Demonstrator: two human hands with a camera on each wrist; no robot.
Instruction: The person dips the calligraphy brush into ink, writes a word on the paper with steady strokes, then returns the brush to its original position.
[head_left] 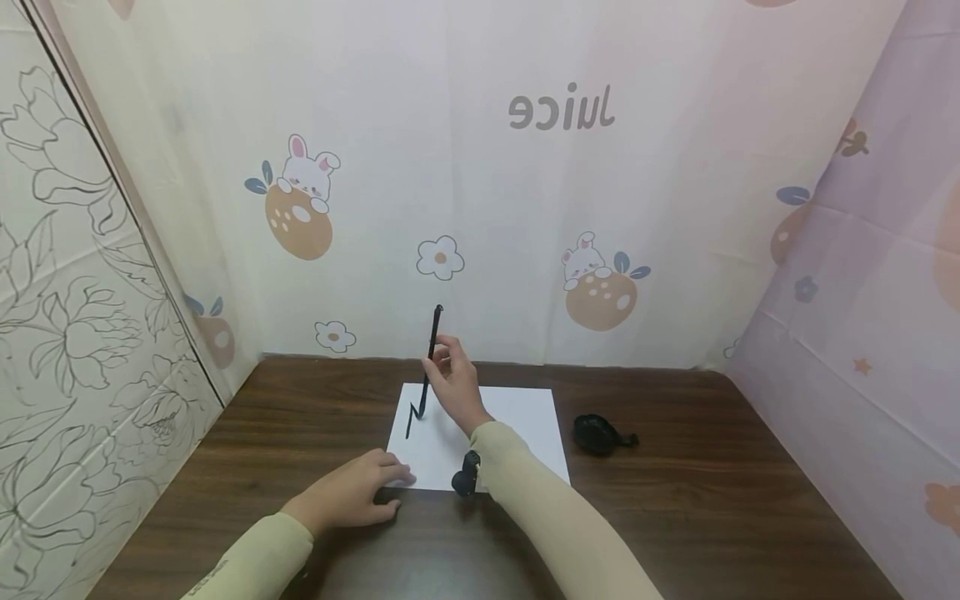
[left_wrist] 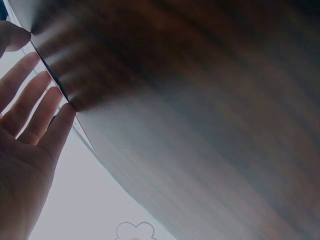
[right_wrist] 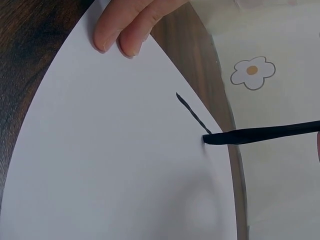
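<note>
My right hand (head_left: 456, 387) pinches a slim black writing brush (head_left: 433, 333) well up its handle. The brush stands nearly upright, and its dark tip meets a sheet of white paper (head_left: 521, 425). Black strokes (head_left: 409, 421) run on the sheet's left part, one ending at the tip. In the right wrist view the brush (right_wrist: 260, 134) crosses from the right edge, with most of the holding hand out of frame. Fingers of my left hand (head_left: 352, 493) lie straight on the sheet's near left corner, thumb on the table; the left wrist view shows them spread.
To the right of the paper, a black ink dish (head_left: 596, 435) with a short handle sits on the dark wooden table (head_left: 675, 500). A printed curtain (head_left: 510, 192) hangs behind the table, with more fabric along both sides. A small black device (head_left: 466, 475) is strapped at the right wrist.
</note>
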